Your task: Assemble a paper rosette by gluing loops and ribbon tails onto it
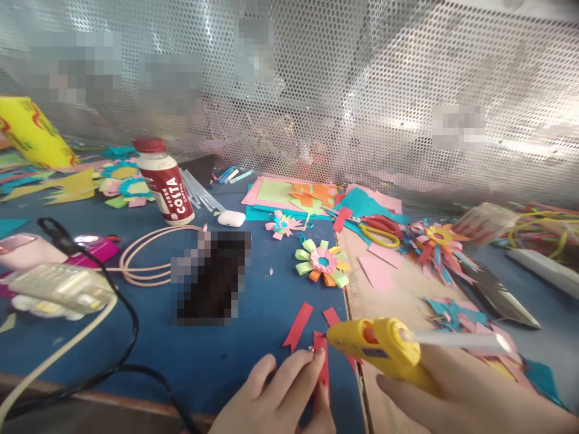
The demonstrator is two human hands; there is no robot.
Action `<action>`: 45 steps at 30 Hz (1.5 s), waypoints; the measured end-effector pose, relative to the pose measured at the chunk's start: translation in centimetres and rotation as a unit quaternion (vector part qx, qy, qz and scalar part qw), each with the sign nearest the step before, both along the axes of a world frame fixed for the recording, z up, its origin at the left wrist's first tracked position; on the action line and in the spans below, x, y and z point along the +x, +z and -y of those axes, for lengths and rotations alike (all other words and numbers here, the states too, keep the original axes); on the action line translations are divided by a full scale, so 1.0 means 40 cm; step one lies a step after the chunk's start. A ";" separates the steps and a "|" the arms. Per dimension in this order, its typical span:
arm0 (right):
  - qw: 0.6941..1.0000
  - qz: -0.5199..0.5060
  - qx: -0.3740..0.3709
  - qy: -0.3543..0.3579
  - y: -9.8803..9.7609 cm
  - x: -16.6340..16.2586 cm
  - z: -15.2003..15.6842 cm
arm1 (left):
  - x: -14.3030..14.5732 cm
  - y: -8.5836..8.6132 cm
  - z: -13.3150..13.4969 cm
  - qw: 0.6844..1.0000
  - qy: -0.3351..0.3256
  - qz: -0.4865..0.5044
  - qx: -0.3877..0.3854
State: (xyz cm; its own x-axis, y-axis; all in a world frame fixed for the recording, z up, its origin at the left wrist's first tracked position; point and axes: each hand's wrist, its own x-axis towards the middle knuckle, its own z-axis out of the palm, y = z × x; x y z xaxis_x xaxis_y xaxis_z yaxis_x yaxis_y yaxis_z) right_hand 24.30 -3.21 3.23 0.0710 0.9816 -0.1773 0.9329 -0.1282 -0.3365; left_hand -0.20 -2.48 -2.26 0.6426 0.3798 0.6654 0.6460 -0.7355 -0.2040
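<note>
My right hand [461, 386] is wrapped round a yellow hot glue gun [380, 349]. A whitish glue stick [465, 341] juts out of its back end, and the nozzle is at the top end of a red paper strip [320, 342]. With fingers and thumb, my left hand [280, 398] grips that strip against the blue tabletop. Close by lie another red paper strip [299, 325] with a notched end and further red pieces, partly hidden by the gun. Beyond them rests a paper flower [322, 261] with green, orange and pink loops, and a smaller paper flower [284, 224].
Behind the table [266, 301] stands a perforated metal panel [316, 78]. A Costa bottle [165, 184], glue sticks [199, 191] and a white case [231, 218] are left of centre. Cables run around a power strip [63, 289]. Scissors [380, 232] and paper scraps lie right.
</note>
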 end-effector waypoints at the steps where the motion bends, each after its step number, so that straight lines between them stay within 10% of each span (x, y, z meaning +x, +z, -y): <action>1: 1.000 -0.003 -0.002 0.001 0.008 -0.004 -0.005 | 0.000 0.001 0.000 1.000 -0.004 0.003 0.003; 7: 0.983 -0.094 -0.155 -0.027 0.102 -0.057 -0.034 | 0.001 0.008 0.005 0.999 -0.010 0.028 -0.021; 24: 0.952 -0.144 -0.269 -0.021 0.241 -0.120 -0.068 | 0.002 0.006 0.011 0.998 -0.024 0.042 -0.037; 32: 0.935 -0.304 -0.180 -0.039 0.223 -0.085 -0.033 | -0.003 0.049 0.016 0.990 -0.012 0.091 -0.107; 35: 0.926 -0.375 -0.030 -0.035 0.214 -0.114 -0.041 | 0.008 0.116 0.011 0.941 -0.073 0.195 -0.265; 40: 0.865 -0.496 0.040 0.066 0.236 -0.244 -0.109 | 0.039 0.252 -0.006 0.732 -0.162 0.320 -0.579; 45: 0.820 -0.521 -0.018 0.234 0.271 -0.360 -0.201 | -0.014 0.323 -0.047 0.748 -0.049 0.409 -0.520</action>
